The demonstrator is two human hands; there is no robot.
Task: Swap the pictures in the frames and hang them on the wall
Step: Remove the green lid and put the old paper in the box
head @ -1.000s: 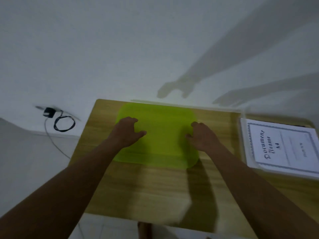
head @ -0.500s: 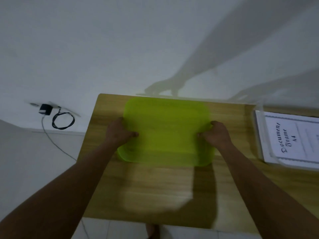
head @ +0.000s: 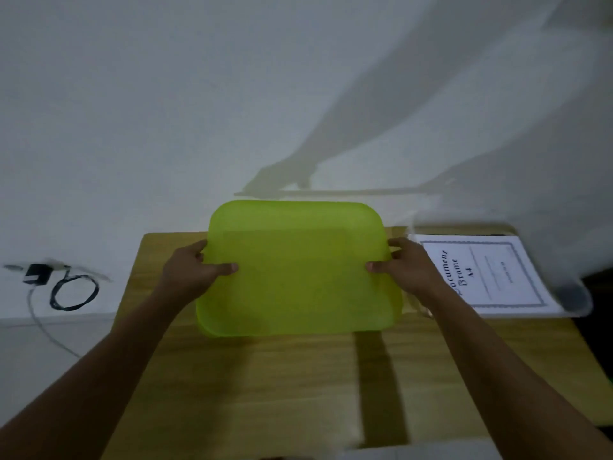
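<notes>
Grip, left: left grip (head: 195, 273) clamped on the left rim of the green tray (head: 298, 270), thumb (head: 225, 268) on top, fingers curled round the edge.
Grip, right: right grip (head: 408, 270) clamped on the right rim in the same way, thumb (head: 374, 267) on top.
Tray: translucent and empty, held over the far middle of the desk (head: 265, 393). Its far edge shows past the desk's far edge against the wall (head: 166, 94), so it looks raised. Cannot tell if the near edge touches the wood.
Task thing: document frame (head: 491, 273) lies flat along the desk's right edge toward the far right corner, printed insert facing up, just beside the right grip.
Blur: a pale shape covers the frame's far right corner, too smeared to name.
Off desk: black cable (head: 74, 292) and charger (head: 34, 273) are by the wall left of the desk, well apart from the work.
Step, judged: carrying the tray; the picture swap has not begun.
Do it well: hold both rims evenly and keep the tray level. Watch its right edge, which is close to the frame. Carry it up or to the left, not across the frame.
Set-down: put it somewhere that leaves the desk's near half free for opening the frame.
Risk: thin plastic may flex or slip, so use a firm pinch and no twisting.
</notes>
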